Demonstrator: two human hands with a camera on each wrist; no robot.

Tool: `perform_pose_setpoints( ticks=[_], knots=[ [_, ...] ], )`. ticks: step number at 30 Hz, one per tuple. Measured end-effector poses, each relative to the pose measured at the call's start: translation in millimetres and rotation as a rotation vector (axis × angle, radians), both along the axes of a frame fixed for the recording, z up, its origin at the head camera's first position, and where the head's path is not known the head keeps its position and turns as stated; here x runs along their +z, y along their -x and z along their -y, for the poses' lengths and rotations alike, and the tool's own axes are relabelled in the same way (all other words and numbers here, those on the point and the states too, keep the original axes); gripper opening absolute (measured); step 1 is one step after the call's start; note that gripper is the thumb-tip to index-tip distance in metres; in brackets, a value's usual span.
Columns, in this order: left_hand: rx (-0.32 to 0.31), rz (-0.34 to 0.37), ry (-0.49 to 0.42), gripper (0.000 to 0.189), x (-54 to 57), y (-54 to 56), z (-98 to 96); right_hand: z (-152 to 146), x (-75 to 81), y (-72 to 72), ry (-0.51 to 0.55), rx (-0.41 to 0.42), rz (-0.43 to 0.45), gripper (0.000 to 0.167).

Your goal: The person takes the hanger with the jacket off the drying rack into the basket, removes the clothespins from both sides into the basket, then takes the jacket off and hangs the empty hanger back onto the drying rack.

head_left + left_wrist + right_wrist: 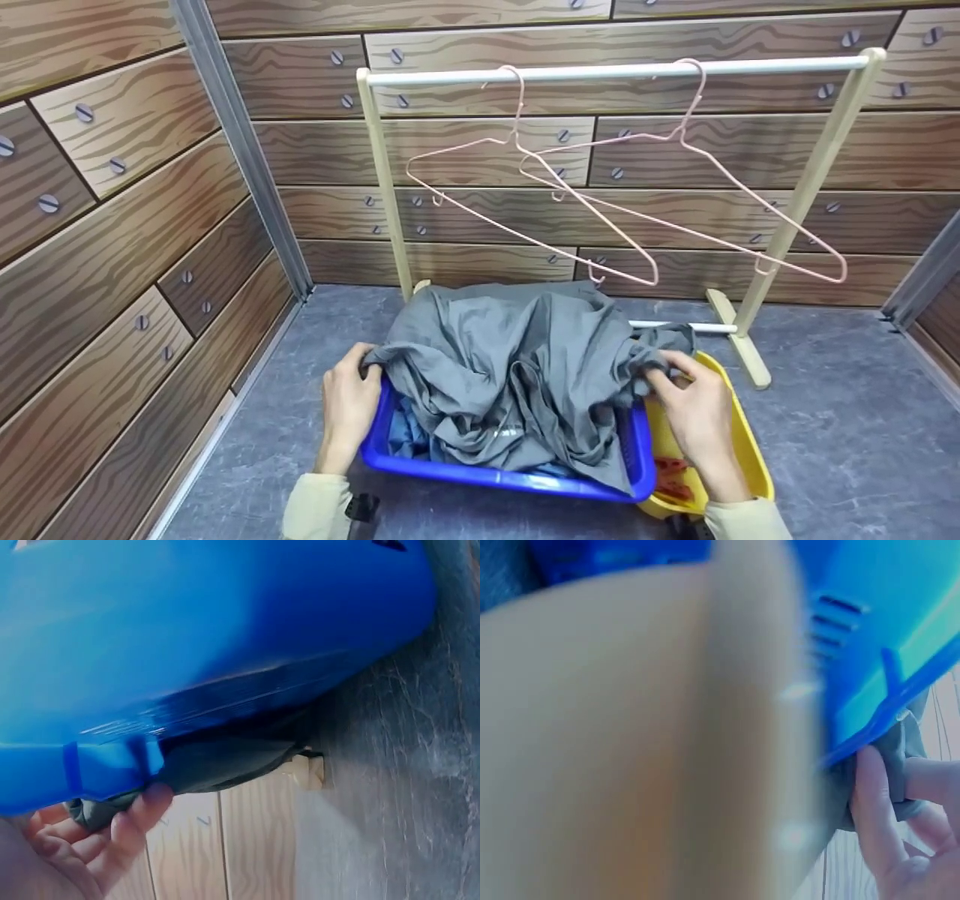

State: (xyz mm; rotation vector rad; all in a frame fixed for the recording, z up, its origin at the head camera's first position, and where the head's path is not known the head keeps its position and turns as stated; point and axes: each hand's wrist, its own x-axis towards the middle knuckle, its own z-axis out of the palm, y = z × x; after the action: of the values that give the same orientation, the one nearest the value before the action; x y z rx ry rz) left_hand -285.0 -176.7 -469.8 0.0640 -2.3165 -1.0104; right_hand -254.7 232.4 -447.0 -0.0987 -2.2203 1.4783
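Observation:
A crumpled grey garment (487, 352) lies heaped over a blue basket (495, 480), its far part hanging beyond the back rim. My left hand (350, 405) grips a bunched edge of it at the basket's left side. In the left wrist view, curled fingers (127, 836) hold the grey fabric (232, 761) beside the blue rim. On the other side, my right hand (697, 412) pinches a gathered part of the garment above the yellow basket. Thumb and fingers (874, 802) close on that fabric in the right wrist view. The garment's kind cannot be made out through its folds.
Darker blue cloth (409, 431) shows inside the blue basket. A yellow basket (754, 450) with red items (673, 480) stands to its right. Behind, a rack (615, 73) carries two pink hangers (517, 142). Wood-patterned panels (135, 225) enclose the grey floor (847, 435).

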Motion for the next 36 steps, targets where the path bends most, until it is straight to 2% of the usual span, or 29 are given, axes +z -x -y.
perform_pose_setpoints(
  ticks=[8,12,16,20,23,25,28,31,33,36],
  knots=[
    [0.022,-0.063,-0.119,0.02,9.8,-1.9,-0.4,16.5,20.2,-11.3,0.106,-0.019,-0.15,0.016],
    [-0.009,-0.109,-0.147,0.021,18.9,-4.0,-5.8,22.9,28.6,-17.5,0.168,0.005,-0.234,0.018],
    [-0.13,-0.185,-0.168,0.02,27.3,-8.0,-15.0,24.5,27.5,-18.0,0.248,0.093,-0.289,0.021],
    [-0.275,-0.26,-0.152,0.028,32.1,-13.1,-24.6,25.5,26.4,-20.2,0.144,0.166,-0.358,0.02],
    [-0.385,-0.307,-0.106,0.036,32.3,-16.1,-31.0,27.4,26.9,-22.2,0.041,0.186,-0.401,0.018],
    [-0.468,-0.317,-0.065,0.038,30.4,-17.2,-35.1,29.2,27.4,-23.3,0.013,0.191,-0.414,0.018],
    [-0.581,-0.282,0.005,0.037,26.3,-19.4,-40.7,31.4,27.5,-24.3,-0.025,0.193,-0.434,0.018],
    [-0.671,-0.196,0.065,0.032,21.9,-23.0,-46.0,33.1,26.6,-24.4,-0.051,0.207,-0.48,0.019],
    [-0.701,-0.141,0.104,0.03,19.4,-25.6,-49.6,34.3,26.1,-24.3,-0.064,0.226,-0.518,0.022],
    [-0.7,-0.105,0.174,0.035,16.0,-27.9,-54.9,37.0,27.1,-24.9,-0.087,0.264,-0.573,0.025]
  ],
)
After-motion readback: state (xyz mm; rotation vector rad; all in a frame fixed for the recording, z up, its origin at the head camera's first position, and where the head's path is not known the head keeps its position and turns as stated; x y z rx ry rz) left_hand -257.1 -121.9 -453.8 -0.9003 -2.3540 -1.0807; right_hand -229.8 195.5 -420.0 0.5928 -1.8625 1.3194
